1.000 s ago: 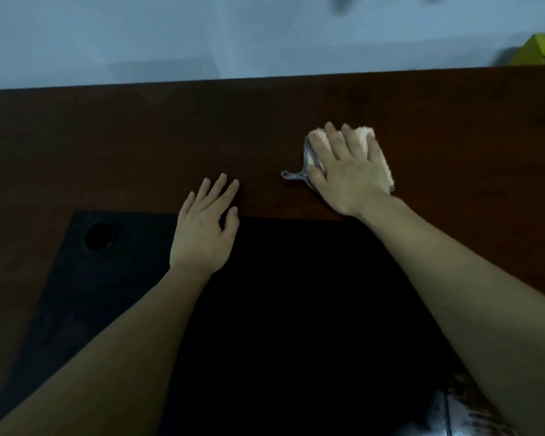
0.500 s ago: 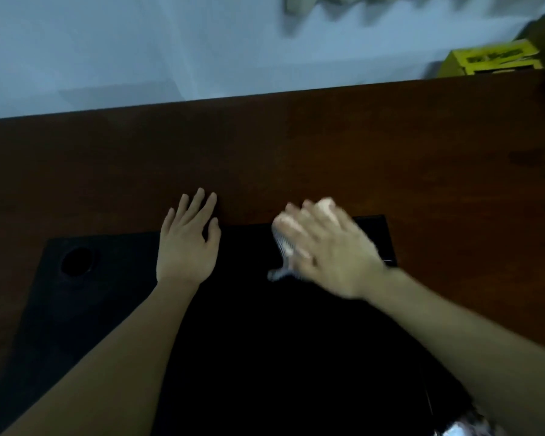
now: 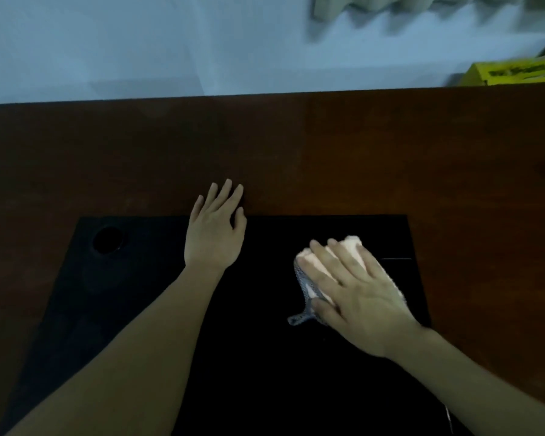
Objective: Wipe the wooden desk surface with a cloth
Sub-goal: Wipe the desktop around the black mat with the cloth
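Note:
The dark reddish-brown wooden desk fills the view. A black mat covers its near middle. My right hand lies flat with straight fingers on a pale peach cloth with a grey mesh edge, pressing it onto the right part of the mat. Most of the cloth is hidden under the palm. My left hand rests flat at the mat's far edge, fingertips reaching onto the bare wood.
A round hole sits in the mat's far left corner. A yellow box stands beyond the desk's far right corner, against a pale wall. Bare wood stretches along the far side and at both ends.
My right hand slid the cloth from the bare wood beyond the mat back toward me, onto the right part of the mat. My left hand stayed in place.

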Motion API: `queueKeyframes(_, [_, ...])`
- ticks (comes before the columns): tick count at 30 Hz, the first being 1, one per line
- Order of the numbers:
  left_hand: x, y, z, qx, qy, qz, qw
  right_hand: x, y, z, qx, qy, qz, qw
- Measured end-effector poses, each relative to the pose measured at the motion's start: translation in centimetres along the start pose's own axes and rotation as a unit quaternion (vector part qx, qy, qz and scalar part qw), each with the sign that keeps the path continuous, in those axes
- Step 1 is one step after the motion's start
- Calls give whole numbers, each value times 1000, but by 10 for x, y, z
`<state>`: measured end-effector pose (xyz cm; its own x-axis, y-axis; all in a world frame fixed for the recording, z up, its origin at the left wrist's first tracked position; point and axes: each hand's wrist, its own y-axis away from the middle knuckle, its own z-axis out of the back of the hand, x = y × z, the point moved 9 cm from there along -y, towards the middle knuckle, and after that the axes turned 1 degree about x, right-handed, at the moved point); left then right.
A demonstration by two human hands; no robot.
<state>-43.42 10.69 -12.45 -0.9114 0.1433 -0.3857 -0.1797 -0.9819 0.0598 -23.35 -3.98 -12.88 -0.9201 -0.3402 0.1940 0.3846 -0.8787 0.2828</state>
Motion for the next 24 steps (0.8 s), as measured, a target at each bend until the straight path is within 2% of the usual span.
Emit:
queueKeyframes(3, [-5,3,2,-11,-13,-27,999,-36,-1,7,13,-5,-6,1000])
queueKeyframes(8, [-1,1,0,-15,6,-17,1000,-109,-74,40,0,8,-134,991])
queueKeyframes(12, [-2,1,2,-33,3,-26,999,-104,-100,46,-16,10,-182,983])
queueKeyframes(15, [-4,4,2,-33,11,-22,999,-64,-70,31,-15,45,-122,991])
queueKeyframes(19, [-11,3,1,-2,17,14,1000,-26,4,6,-8,15,33,999])
queueKeyframes(22, [-47,10,-2,-6,53,33,998,-47,23,4,36,12,94,995])
queueKeyframes(24, [-84,10,-13,-1,90,22,996,-82,9,13,38,35,71,996])
